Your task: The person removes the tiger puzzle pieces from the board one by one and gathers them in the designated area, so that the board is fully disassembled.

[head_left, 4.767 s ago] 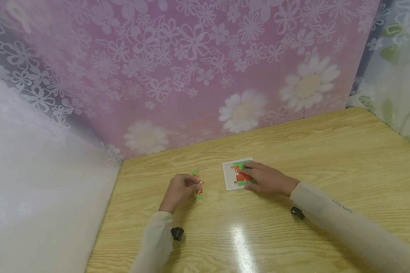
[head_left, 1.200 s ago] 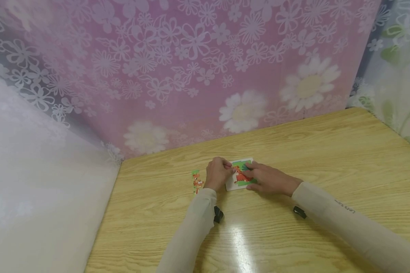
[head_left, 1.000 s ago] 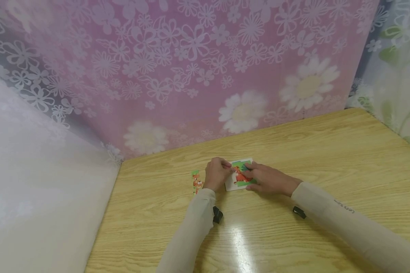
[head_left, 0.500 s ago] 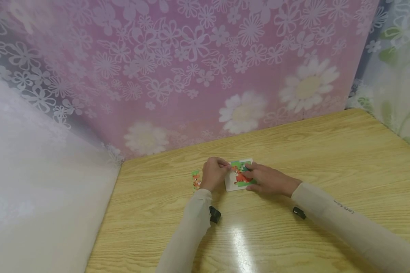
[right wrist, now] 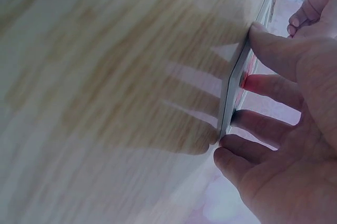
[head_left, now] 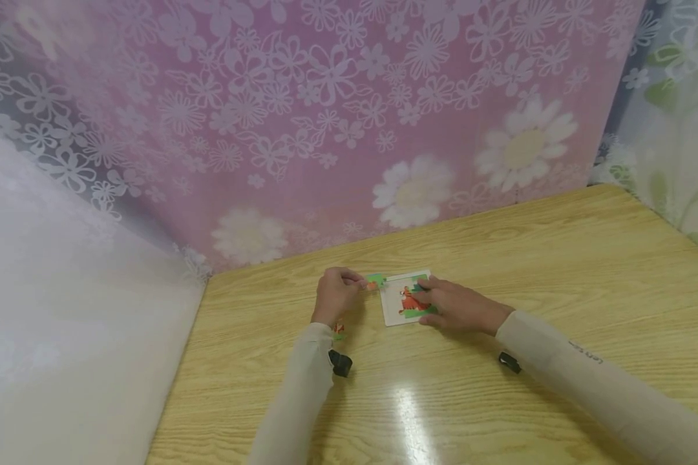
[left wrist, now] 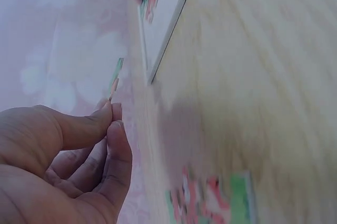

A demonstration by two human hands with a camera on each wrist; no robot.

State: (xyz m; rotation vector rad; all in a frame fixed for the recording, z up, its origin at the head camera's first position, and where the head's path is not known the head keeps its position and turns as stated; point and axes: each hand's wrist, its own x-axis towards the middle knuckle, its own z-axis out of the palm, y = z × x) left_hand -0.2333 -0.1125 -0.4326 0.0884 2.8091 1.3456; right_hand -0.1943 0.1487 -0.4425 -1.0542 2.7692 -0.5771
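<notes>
Head view shows a white puzzle board (head_left: 391,311) lying on the wood-grain worktop (head_left: 477,413), just below and right of the frame's middle. The left hand (head_left: 334,294), left of it, pinches a green-and-orange puzzle piece (head_left: 376,281) narrowly between thumb and fingers. There the piece appears at the board's upper left corner; the left wrist view shows it raised and apart from the board. The right hand (head_left: 462,307) rests on the board's right side, fingers spread wide, thumb at the lower edge. Beside its fingertips an orange and green animal picture (head_left: 413,301) fills part of the board, its left part bare white. Below the left hand, loose pieces (head_left: 339,329) lie partly hidden by the wrist; their number I cannot tell. A flowered pink curtain (head_left: 326,116) fills the upper frame.
</notes>
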